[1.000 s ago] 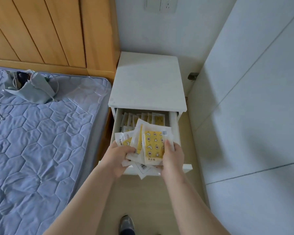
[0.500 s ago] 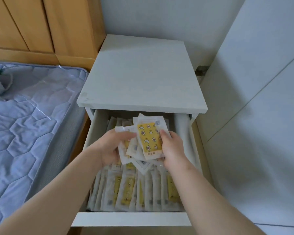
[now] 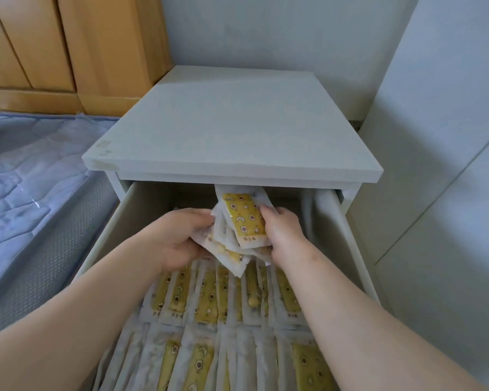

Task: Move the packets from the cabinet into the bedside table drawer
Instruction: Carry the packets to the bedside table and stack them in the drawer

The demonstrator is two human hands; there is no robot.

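The left hand (image 3: 178,238) and right hand (image 3: 284,235), fingers curled, grip a bundle of packets (image 3: 244,218) over the back of the open drawer (image 3: 347,238), just under the table (image 3: 232,131) top. Yellow labels show stars and moons; their print is unreadable. Rows of packets (image 3: 209,300) line the drawer.

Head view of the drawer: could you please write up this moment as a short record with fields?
held item: bunch of packets, white with yellow print
left hand: grips the bunch's left side
right hand: grips the bunch's right side
position: over the back part of the open drawer, just below the bedside table top
drawer contents: rows of packets filling the front part
surroundings: mattress to the left
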